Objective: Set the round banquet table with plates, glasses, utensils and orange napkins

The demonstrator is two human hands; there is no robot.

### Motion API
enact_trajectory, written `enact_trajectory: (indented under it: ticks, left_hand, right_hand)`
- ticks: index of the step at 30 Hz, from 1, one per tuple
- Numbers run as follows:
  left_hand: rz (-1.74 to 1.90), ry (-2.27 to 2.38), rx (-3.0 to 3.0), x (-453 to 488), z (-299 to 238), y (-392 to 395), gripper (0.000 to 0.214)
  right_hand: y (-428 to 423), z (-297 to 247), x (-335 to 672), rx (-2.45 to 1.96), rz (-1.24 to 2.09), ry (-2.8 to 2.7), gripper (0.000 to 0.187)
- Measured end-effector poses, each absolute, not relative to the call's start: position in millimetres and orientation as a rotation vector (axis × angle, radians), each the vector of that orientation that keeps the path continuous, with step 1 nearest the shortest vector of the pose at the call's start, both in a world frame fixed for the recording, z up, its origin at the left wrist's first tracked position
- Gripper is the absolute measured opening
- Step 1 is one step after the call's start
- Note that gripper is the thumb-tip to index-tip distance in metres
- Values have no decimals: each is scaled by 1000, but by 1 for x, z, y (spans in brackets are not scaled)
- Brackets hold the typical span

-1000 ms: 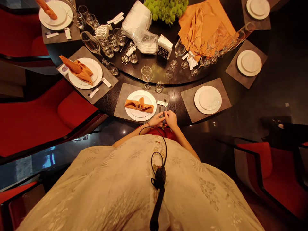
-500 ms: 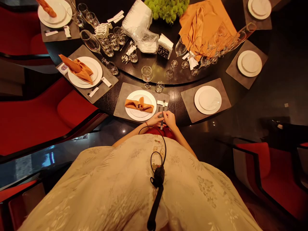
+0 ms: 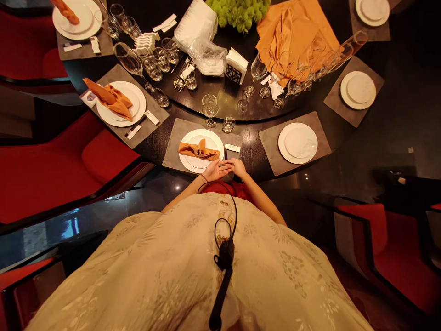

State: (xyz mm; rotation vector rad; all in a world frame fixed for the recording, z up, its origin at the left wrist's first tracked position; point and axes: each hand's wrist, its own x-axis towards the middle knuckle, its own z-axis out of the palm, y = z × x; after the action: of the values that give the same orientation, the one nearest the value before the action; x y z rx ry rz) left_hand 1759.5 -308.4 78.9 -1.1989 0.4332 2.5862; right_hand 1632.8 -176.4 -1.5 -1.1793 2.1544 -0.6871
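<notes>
The left hand (image 3: 215, 170) lies palm up with its fingers (image 3: 224, 166) loosely spread and reaching across, and the right hand (image 3: 237, 168) curls down so the two sets of fingertips nearly meet. Whether they pinch something thin between them is too small to tell. Both hands are just at the rim of a white plate (image 3: 184, 154), which carries a folded orange napkin (image 3: 199, 149) and sits on a grey placemat (image 3: 175, 156). A white paper slip (image 3: 232, 148) lies on the placemat just beyond the fingers. Farther on the dark surface (image 3: 250, 154) stand a tumbler (image 3: 228, 124) and a wine glass (image 3: 210, 105), then a glass turntable (image 3: 220, 103) crowded with glassware, beneath green flowers (image 3: 237, 11).
</notes>
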Motion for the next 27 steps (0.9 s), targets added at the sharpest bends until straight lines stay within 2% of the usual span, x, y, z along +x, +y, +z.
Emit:
enact_trajectory:
  ticks: [6, 11, 15, 19, 23, 25, 27]
  left_hand:
    - [2537, 628, -1317, 1772, 69, -326, 45]
    - [2551, 601, -1331, 1774, 61, -328, 42]
    - [2585, 559, -1331, 1772, 57, -325, 37]
    - [2571, 549, -1339, 1768, 58, -322, 35]
    - [2540, 702, -1346, 1766, 58, -323, 33]
    - [2476, 953, -1354, 1766, 55, -323, 28]
    - [2335, 1273, -1334, 1766, 52, -321, 22]
  right_hand:
    - [-208, -48, 1635, -684, -475, 2109, 37]
    - [-214, -53, 1638, -683, -254, 2169, 26]
    - [-224, -41, 1644, -724, -46, 2181, 34]
    - [-231, -31, 1650, -666, 2, 2109, 36]
    - [-228, -26, 1649, -551, -163, 2140, 29]
    - [-226, -22, 1646, -370, -493, 2135, 33]
    - [-225, -14, 1642, -179, -836, 2066, 45]
